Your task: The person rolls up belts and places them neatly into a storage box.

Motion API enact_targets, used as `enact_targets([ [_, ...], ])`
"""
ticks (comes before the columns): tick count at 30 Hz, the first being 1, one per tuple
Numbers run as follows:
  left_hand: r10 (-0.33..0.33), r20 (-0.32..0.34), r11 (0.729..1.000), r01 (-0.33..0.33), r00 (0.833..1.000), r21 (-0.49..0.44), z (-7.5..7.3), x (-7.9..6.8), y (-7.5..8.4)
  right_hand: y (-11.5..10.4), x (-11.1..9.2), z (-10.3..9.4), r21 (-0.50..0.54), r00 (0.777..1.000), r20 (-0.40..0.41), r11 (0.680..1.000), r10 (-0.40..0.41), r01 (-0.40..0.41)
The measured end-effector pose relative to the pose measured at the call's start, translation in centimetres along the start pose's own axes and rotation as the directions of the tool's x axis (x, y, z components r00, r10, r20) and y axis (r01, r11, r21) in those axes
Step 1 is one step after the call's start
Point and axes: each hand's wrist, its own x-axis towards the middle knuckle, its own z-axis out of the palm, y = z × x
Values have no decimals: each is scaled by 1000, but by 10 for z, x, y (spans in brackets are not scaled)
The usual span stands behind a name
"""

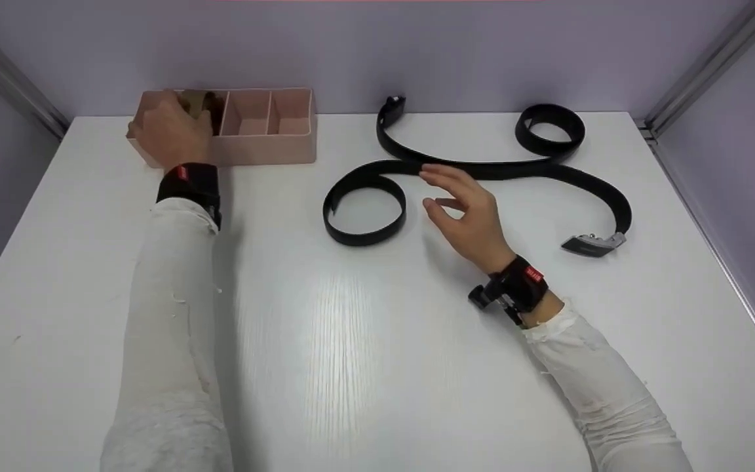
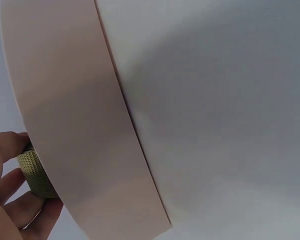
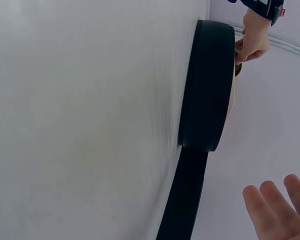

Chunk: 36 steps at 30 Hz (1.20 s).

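Observation:
At the left end of the pink divided box (image 1: pixel 266 149), my left hand (image 1: pixel 173 134) grips a rolled olive woven belt (image 1: pixel 195 101). The left wrist view shows its ribbed webbing (image 2: pixel 36 174) between thumb and fingers, partly behind the box wall. My right hand (image 1: pixel 472 219) is held over the table with fingers loosely bent, nothing in them. Just beyond its fingertips lies a black belt (image 1: pixel 515 170), one end curled in a loop, the other bearing a silver buckle (image 1: pixel 594 244). A second black belt (image 1: pixel 551 131) with a dark buckle (image 1: pixel 394 108) lies behind it.
Two compartments at the right of the box hold nothing visible. The white table (image 1: pixel 351 341) ends against a pale back wall (image 1: pixel 443 52), with side panels at left and right. The black belt's loop (image 1: pixel 364 239) stands on edge left of my right hand.

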Motion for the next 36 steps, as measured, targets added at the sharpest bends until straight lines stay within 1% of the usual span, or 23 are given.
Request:
enact_targets([
  [3, -27, -40, 999, 26, 999, -24, 6, -2, -2, 0, 0, -1, -12, 1000, 1, 1000, -5, 5],
  [6, -70, -56, 997, 68, 996, -33, 11, -5, -5, 0, 0, -1, -10, 1000, 11, 1000, -9, 9],
  [11, -88, -41, 996, 88, 995, 7, 18, -7, -7, -2, -1, 0, 3, 1000, 16, 1000, -11, 10],
  [15, -92, -23, 995, 92, 996, 27, 17, -9, -8, -1, -1, 0, 4, 1000, 20, 1000, -16, 16],
  [18, -70, -16, 998, 70, 997, 10, 11, -11, -5, -1, 0, -1, 0, 1000, 18, 1000, -24, 24],
  [20, -41, -20, 999, 41, 999, -27, 4, -13, 0, -1, 0, -2, -4, 1000, 16, 1000, -26, 26],
  [22, -10, -15, 997, 9, 1000, -75, -6, -16, 8, 0, 0, -4, -2, 1000, 13, 1000, -26, 26],
  [23, 11, -19, 994, -13, 1000, -105, -12, -18, 14, 0, 1, -4, -4, 1000, 12, 1000, -25, 25],
  [25, 73, -27, 982, -77, 997, -170, -23, -26, 25, 1, 1, -6, -15, 1000, 11, 1000, -19, 19],
  [27, 152, -23, 959, -153, 988, -240, -35, -38, 38, 3, 2, -7, -33, 1000, 16, 999, -10, 11],
  [28, 211, -34, 936, -211, 977, -282, -40, -46, 44, 4, 2, -7, -44, 1000, 22, 999, -7, 8],
  [29, 274, -52, 905, -276, 960, -325, -43, -56, 50, 4, 2, -8, -57, 1000, 28, 998, -1, 3],
  [30, 343, -72, 864, -345, 937, -366, -45, -67, 55, 5, 2, -8, -68, 999, 37, 998, 1, 1],
  [31, 414, -81, 820, -410, 907, -398, -47, -78, 60, 6, 2, -8, -76, 999, 49, 997, 6, -2],
  [32, 484, -87, 776, -473, 871, -418, -48, -90, 64, 7, 1, -8, -86, 998, 63, 996, 14, -9],
  [33, 554, -92, 727, -535, 827, -430, -49, -102, 66, 7, 1, -7, -97, 997, 79, 995, 25, -17],
  [34, 617, -86, 687, -589, 782, -425, -49, -114, 69, 8, 1, -7, -106, 994, 98, 994, 38, -27],
  [35, 670, -60, 659, -629, 740, -412, -48, -125, 70, 8, 1, -7, -117, 992, 119, 992, 53, -39],
  [36, 711, -14, 641, -656, 703, -398, -47, -135, 72, 8, 1, -7, -128, 987, 143, 990, 71, -52],
])
